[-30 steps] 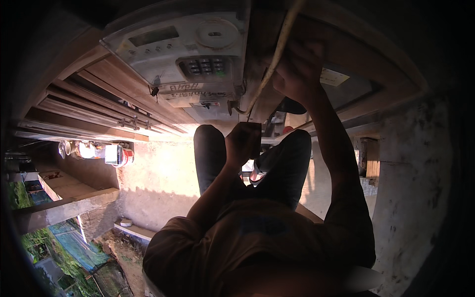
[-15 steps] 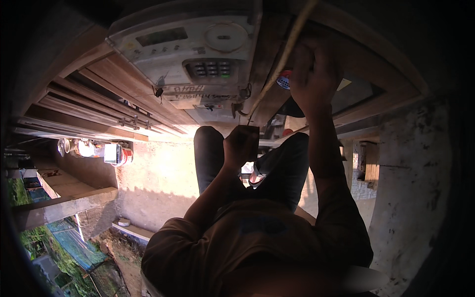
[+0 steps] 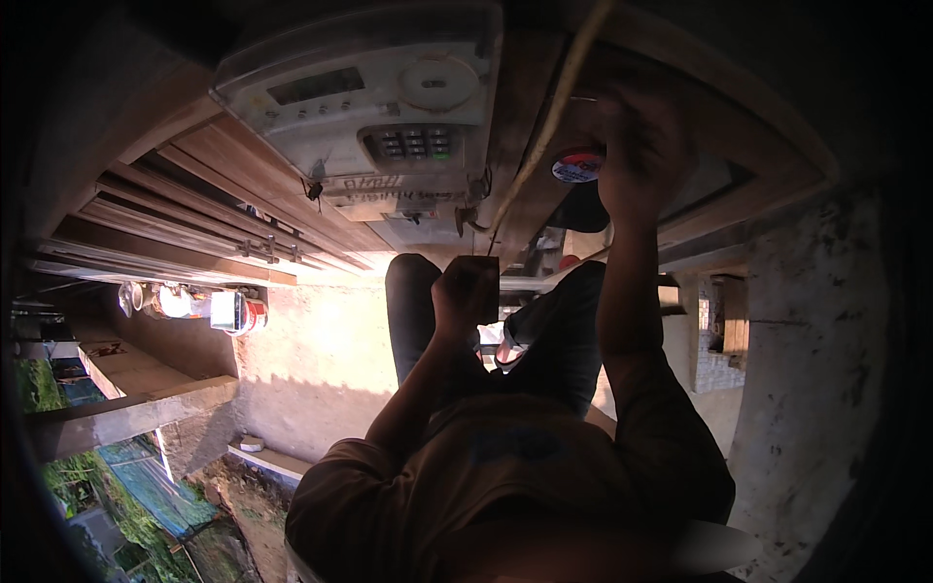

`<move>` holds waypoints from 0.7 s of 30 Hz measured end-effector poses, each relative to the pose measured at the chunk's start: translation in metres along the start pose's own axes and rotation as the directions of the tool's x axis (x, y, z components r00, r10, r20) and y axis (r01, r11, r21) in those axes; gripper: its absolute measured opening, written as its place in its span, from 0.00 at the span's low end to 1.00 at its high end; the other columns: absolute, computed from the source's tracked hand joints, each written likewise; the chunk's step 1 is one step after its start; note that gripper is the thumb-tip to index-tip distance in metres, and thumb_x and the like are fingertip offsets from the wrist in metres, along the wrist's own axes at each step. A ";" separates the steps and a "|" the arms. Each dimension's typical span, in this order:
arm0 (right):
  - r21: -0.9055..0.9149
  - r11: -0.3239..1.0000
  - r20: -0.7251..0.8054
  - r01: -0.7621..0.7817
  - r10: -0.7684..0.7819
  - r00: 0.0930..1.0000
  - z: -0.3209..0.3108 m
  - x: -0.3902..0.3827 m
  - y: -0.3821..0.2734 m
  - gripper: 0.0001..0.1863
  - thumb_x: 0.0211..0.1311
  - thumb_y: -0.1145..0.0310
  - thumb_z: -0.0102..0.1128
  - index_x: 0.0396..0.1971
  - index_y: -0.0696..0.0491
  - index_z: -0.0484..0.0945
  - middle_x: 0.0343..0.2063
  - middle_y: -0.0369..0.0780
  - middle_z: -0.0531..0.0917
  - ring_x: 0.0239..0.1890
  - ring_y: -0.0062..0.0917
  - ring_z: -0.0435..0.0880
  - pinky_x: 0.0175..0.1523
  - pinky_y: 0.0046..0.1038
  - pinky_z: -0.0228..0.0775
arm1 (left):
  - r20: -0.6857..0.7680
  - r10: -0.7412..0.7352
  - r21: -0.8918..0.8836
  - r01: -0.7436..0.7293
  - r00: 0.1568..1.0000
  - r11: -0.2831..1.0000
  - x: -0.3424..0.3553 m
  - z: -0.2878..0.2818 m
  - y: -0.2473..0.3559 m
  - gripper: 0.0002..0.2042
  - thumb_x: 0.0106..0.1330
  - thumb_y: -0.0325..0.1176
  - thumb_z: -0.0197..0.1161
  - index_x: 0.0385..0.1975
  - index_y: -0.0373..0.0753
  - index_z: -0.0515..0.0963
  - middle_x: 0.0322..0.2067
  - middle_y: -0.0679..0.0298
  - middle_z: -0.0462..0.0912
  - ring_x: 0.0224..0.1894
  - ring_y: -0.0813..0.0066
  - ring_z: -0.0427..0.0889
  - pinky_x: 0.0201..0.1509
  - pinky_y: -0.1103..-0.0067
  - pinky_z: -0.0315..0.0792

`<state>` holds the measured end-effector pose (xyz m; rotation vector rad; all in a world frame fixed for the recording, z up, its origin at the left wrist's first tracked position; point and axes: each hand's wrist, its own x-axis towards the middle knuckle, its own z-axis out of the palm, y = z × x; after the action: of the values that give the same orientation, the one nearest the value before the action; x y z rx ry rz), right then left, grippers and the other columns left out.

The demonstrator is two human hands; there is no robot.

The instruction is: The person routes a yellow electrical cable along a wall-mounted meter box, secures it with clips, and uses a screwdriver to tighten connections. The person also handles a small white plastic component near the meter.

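My left hand [image 3: 457, 299] is closed around a dark, flat rectangular piece [image 3: 489, 290], held upright between my knees. Its kind is hard to make out in the shade. My right hand [image 3: 643, 155] is raised farther forward and to the right, over a dark wooden surface. Its fingers are bent together, and a thin pale sliver [image 3: 585, 98] shows just left of the fingertips. What they hold is too dark to name. Beside that hand is a round red-rimmed disc or tin [image 3: 578, 164] with a white and blue face.
A pale keypad device [image 3: 389, 121] with a small display fills the far left. A yellowish cord [image 3: 549, 126] runs past it. Wooden slats [image 3: 194, 219] lie left, with a white and red bucket [image 3: 238, 311] beyond. A stained wall [image 3: 812, 379] stands at right.
My right hand has shifted slightly right, uncovering more of the round red-rimmed thing. My left hand, still gripping the dark piece, has moved slightly down and left.
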<state>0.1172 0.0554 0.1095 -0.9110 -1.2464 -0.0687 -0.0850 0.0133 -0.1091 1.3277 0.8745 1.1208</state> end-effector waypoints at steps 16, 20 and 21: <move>-0.395 0.815 0.074 0.424 -0.432 0.899 0.020 0.011 0.006 0.09 0.57 0.84 0.62 0.33 0.53 0.82 0.21 0.36 0.83 0.21 0.15 0.79 0.26 0.21 0.67 | -0.004 -0.014 0.033 0.014 1.000 0.999 -0.002 -0.017 0.020 0.04 0.73 0.26 0.64 0.41 0.33 0.79 0.22 0.71 0.79 0.21 0.90 0.74 0.23 0.86 0.68; -0.202 0.950 -0.033 0.238 -0.250 0.968 0.018 0.012 0.004 0.10 0.57 0.86 0.62 0.35 0.54 0.82 0.21 0.36 0.83 0.21 0.14 0.79 0.26 0.20 0.67 | 0.015 -0.011 0.024 0.011 1.000 1.000 -0.002 -0.016 0.020 0.04 0.73 0.27 0.64 0.41 0.33 0.79 0.23 0.71 0.79 0.22 0.90 0.74 0.24 0.86 0.68; -0.317 0.900 0.054 0.299 -0.297 0.953 0.018 0.013 0.004 0.11 0.58 0.87 0.61 0.35 0.54 0.82 0.22 0.36 0.83 0.21 0.14 0.80 0.26 0.21 0.67 | 0.025 0.055 -0.026 -0.054 0.998 0.998 0.000 -0.015 0.020 0.05 0.73 0.27 0.64 0.42 0.33 0.79 0.23 0.71 0.79 0.22 0.90 0.74 0.24 0.86 0.68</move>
<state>0.1100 0.0741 0.1184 -0.9905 -1.3952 -0.5291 -0.1019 0.0153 -0.0902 1.3490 0.8068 1.1514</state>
